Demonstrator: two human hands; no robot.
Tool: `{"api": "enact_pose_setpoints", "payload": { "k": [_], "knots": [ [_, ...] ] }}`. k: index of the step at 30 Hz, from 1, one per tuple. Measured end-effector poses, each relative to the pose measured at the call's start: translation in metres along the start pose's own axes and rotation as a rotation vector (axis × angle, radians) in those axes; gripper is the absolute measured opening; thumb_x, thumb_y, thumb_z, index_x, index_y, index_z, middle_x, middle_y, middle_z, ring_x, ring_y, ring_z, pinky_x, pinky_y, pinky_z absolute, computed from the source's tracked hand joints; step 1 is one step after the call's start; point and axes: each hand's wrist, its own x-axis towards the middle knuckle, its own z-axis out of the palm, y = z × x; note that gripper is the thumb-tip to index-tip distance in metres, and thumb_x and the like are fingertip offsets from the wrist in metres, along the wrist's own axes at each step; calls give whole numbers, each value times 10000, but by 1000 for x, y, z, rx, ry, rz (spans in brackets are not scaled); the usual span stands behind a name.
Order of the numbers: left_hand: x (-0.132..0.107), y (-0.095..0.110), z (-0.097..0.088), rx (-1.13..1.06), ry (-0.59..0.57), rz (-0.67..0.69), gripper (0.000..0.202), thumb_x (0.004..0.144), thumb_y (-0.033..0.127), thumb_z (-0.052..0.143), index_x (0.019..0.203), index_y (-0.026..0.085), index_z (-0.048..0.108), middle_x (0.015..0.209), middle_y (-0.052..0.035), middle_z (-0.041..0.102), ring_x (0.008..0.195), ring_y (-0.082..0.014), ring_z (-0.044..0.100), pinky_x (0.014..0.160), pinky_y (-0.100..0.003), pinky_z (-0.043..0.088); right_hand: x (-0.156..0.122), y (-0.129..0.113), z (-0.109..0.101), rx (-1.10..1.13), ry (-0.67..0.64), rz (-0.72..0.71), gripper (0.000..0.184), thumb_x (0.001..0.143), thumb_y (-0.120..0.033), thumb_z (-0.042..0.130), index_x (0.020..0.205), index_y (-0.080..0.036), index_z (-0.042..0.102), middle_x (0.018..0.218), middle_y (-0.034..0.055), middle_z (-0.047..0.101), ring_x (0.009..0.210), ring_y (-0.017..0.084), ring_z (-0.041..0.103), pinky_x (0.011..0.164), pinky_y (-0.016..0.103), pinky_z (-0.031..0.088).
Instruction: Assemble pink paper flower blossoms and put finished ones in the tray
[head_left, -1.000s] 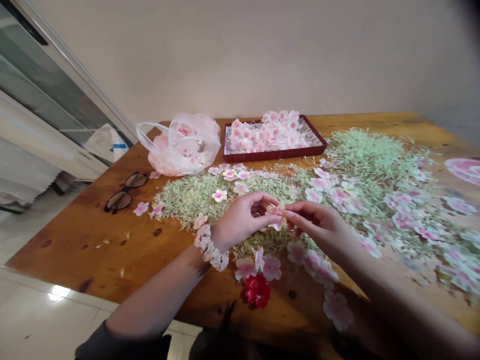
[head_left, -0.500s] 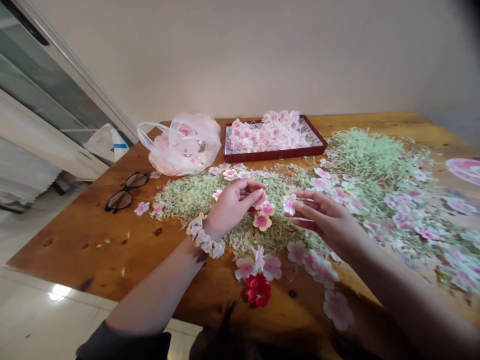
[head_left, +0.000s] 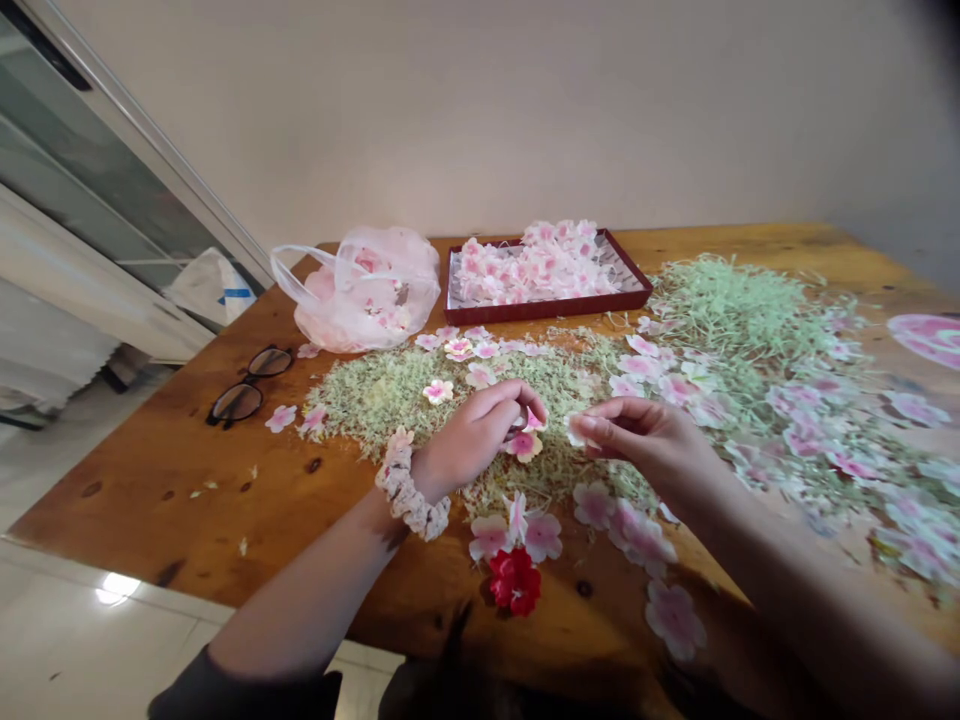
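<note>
My right hand (head_left: pixel 645 435) pinches a small white-and-pink artificial flower (head_left: pixel 574 432) between thumb and fingertips, above the green moss-like pieces (head_left: pixel 555 480). Facing it, my left hand (head_left: pixel 480 435) has its fingers curled and its thumb pressed against them; what lies in that grip is mostly hidden. Just past its fingertips a yellow-edged pink flower (head_left: pixel 524 447) rests on the green bits. Below the hands, a red flower (head_left: pixel 515 581) lies close to pale pink flowers (head_left: pixel 542 537).
A dark red tray (head_left: pixel 547 309) heaped with pink flowers stands at the back. Left of it sits a sheer bag (head_left: pixel 360 290) of pink flowers. Glasses (head_left: pixel 238 400) lie near the left edge. Green stems (head_left: pixel 750 310) and scattered flowers (head_left: pixel 810 435) cover the right side.
My left hand has moved slightly down and its fingers have curled in. My right fingers, spread before, have closed into a pinch on the flower, which is now turned more edge-on.
</note>
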Motion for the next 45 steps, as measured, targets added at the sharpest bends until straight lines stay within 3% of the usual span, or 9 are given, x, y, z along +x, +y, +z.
{"api": "enact_pose_setpoints", "payload": {
  "k": [9, 14, 19, 24, 29, 32, 36, 41, 45],
  "knots": [
    [-2, 0, 10, 169, -45, 143, 264, 871, 419, 517, 947, 187, 620, 905, -25, 626, 831, -151, 560, 758, -275, 421, -10, -11, 8, -290, 35, -139, 234, 713, -431, 723, 681, -213, 643, 612, 1, 634, 586, 144, 611, 554, 255, 464],
    [0, -6, 14, 111, -80, 138, 257, 797, 433, 622, 841, 180, 628, 826, -14, 623, 763, -140, 569, 704, -267, 432, -13, -13, 11, -415, 22, -176, 312, 756, -481, 664, 618, -208, 601, 553, 10, 612, 517, 138, 548, 502, 258, 406],
    [1, -10, 16, 12, -141, 111, 224, 768, 377, 668, 733, 165, 604, 698, 24, 562, 650, -96, 520, 621, -227, 392, -11, -9, 12, -397, 18, -203, 397, 721, -474, 699, 518, -188, 513, 471, -36, 471, 437, 80, 374, 434, 231, 282],
    [0, -3, 12, 163, -98, 146, 273, 819, 420, 596, 746, 163, 653, 645, 20, 537, 613, -103, 467, 590, -232, 363, -5, -7, 8, -253, -81, -144, 307, 759, -448, 676, 612, -184, 618, 575, -12, 572, 515, 87, 462, 498, 216, 385],
    [5, -5, 2, 287, 18, 186, 359, 896, 443, 470, 862, 163, 693, 718, -12, 610, 683, -139, 531, 653, -261, 415, -1, -5, 1, -134, -113, -74, 236, 741, -440, 698, 810, -214, 702, 842, 28, 660, 768, 148, 602, 739, 292, 534],
    [10, -13, -4, 448, 188, 290, 324, 917, 380, 455, 902, 179, 708, 856, -45, 629, 829, -168, 563, 776, -302, 436, 2, -2, -3, -136, -30, -71, 255, 753, -458, 679, 868, -231, 707, 913, 35, 655, 828, 161, 601, 759, 306, 549],
    [14, -21, -9, 693, 395, 569, 128, 834, 228, 609, 898, 246, 718, 1017, -44, 622, 1000, -195, 537, 904, -370, 397, 4, -2, -6, -104, 20, -49, 268, 740, -449, 694, 913, -244, 677, 924, 23, 654, 797, 147, 607, 723, 289, 551],
    [5, -21, -7, 867, 425, 768, 174, 809, 115, 599, 910, 237, 670, 884, -17, 683, 918, -201, 547, 844, -368, 377, 1, -7, -8, 64, 15, -16, 228, 707, -402, 737, 798, -230, 619, 817, -5, 615, 695, 110, 579, 652, 240, 518],
    [-5, -19, -3, 942, 417, 947, 148, 816, 107, 583, 885, 236, 612, 899, -5, 694, 926, -195, 527, 845, -360, 349, -3, -11, -7, 237, -79, 75, 205, 687, -356, 759, 738, -223, 612, 804, -15, 591, 672, 91, 553, 617, 205, 491]
  ]
}}
